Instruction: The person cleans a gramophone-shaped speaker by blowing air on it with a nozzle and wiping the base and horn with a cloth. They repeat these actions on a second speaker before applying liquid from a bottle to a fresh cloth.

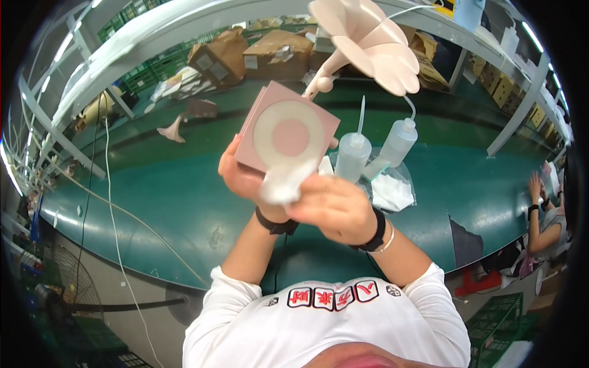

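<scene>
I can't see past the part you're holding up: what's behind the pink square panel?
Behind the pink square panel, a pink fan head rises above its top edge, with two squeeze bottles to its right. The left hand grips it; the belt directly behind is hidden.

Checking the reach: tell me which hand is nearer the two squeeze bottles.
Right. The right hand sits just below and beside the squeeze bottles, pressing a white cloth; the left hand is farther left, holding the pink square panel.
</scene>
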The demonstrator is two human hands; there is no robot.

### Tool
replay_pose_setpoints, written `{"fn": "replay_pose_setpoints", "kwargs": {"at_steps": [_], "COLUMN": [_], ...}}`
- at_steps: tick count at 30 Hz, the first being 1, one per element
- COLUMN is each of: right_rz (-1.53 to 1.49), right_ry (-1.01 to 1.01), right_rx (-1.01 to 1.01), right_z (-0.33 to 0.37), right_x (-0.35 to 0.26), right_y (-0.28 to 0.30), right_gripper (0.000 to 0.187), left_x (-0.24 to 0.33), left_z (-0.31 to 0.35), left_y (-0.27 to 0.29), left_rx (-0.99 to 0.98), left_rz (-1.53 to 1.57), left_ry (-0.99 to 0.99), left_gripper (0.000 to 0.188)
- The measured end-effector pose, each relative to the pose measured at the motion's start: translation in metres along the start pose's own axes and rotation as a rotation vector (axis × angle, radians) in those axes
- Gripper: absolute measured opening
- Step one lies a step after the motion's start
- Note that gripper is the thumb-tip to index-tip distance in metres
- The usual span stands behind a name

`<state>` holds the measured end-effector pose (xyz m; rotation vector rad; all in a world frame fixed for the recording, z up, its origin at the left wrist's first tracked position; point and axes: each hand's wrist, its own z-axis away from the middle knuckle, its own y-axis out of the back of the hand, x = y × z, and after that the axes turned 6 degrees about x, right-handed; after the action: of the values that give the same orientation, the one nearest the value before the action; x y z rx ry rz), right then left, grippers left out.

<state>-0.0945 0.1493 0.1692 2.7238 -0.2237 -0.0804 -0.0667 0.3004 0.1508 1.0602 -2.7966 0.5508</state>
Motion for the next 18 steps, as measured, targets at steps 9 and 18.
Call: {"fn": "replay_pose_setpoints", "kwargs": {"at_steps": [9,18], "right_rz": [-0.698,-1.001], "right_ry": [-0.957,-1.066], "right_rx": [0.315,0.296], "right_z": [0.007,-0.055], "right_x": [0.009,0.006], "right_y": [0.023,0.022], "right_gripper": [0.046,0.056], "left_x": [0.012,0.031], "left_z": [-0.018,-0.013], "left_y": [0.019,-0.001], "left_rx": [-0.034,0.004], "left_rz": [-0.359,0.070], "left_ry": [-0.137,-0.051], "left_gripper": [0.116,0.127]}}
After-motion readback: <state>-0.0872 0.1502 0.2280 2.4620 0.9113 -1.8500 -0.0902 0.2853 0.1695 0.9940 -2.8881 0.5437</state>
